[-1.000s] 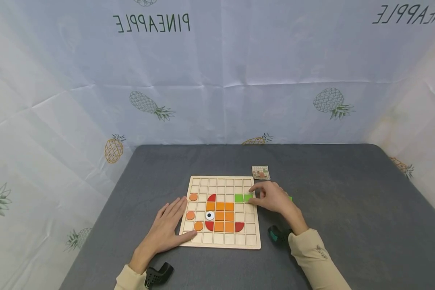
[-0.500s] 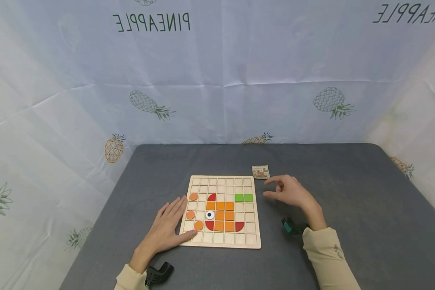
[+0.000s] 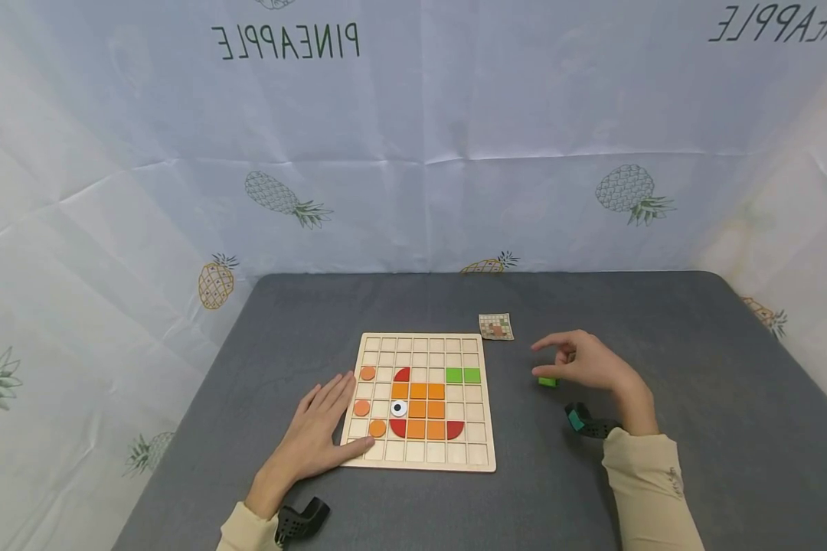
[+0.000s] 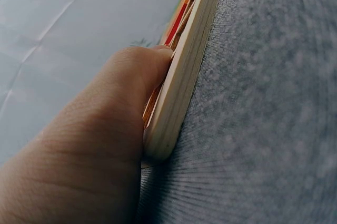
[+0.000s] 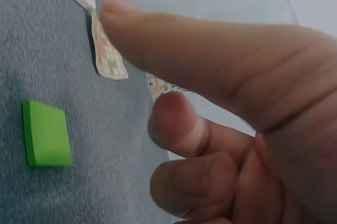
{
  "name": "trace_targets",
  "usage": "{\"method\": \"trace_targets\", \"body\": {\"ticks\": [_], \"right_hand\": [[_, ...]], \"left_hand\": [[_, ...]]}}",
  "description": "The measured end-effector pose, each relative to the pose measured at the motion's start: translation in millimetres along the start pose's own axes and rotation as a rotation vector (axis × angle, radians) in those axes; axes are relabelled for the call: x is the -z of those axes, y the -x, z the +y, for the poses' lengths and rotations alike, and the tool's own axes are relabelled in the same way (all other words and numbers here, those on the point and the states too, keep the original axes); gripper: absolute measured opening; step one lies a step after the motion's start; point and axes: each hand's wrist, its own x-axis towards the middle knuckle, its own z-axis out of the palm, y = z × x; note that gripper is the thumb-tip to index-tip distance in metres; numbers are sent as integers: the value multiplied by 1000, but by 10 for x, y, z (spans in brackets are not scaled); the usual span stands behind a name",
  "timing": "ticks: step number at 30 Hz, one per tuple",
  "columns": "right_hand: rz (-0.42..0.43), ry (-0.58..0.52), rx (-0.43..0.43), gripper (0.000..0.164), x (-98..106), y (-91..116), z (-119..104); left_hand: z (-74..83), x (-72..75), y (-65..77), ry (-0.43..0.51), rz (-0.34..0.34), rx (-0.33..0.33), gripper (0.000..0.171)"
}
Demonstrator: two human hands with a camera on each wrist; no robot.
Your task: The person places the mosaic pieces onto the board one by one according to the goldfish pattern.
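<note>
A wooden grid board (image 3: 455, 457) lies on the table, bearing orange squares (image 3: 418, 410), red quarter-round pieces (image 3: 456, 431), orange discs (image 3: 361, 408), a white-and-black eye piece (image 3: 399, 408) and two green squares (image 3: 463, 376). My left hand (image 3: 315, 436) rests flat on the board's left edge, fingers straight; its thumb (image 4: 139, 71) lies over the near rim in the left wrist view. To the right of the board, my right hand (image 3: 588, 363) hovers with thumb and index finger apart, holding nothing. Just below its fingers a loose green square tile (image 5: 47, 134) lies on the table.
A small patterned card (image 3: 496, 327) lies by the board's far right corner. Dark grey cloth covers the table (image 3: 358, 298). Behind it hangs a pineapple-print curtain (image 3: 427, 214).
My right hand has left the green square at the board's right edge and moved right, over the loose green tile. The left hand has stayed in place.
</note>
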Motion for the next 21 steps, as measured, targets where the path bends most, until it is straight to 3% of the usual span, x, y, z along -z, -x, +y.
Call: {"method": "trace_targets", "body": {"ticks": [14, 21], "right_hand": [[-102, -6, -164, 46, -3, 28, 80], [-116, 29, -180, 43, -19, 1, 143]], "left_hand": [[9, 7, 5, 8, 3, 1, 102], [6, 6, 8, 4, 3, -1, 102]]}}
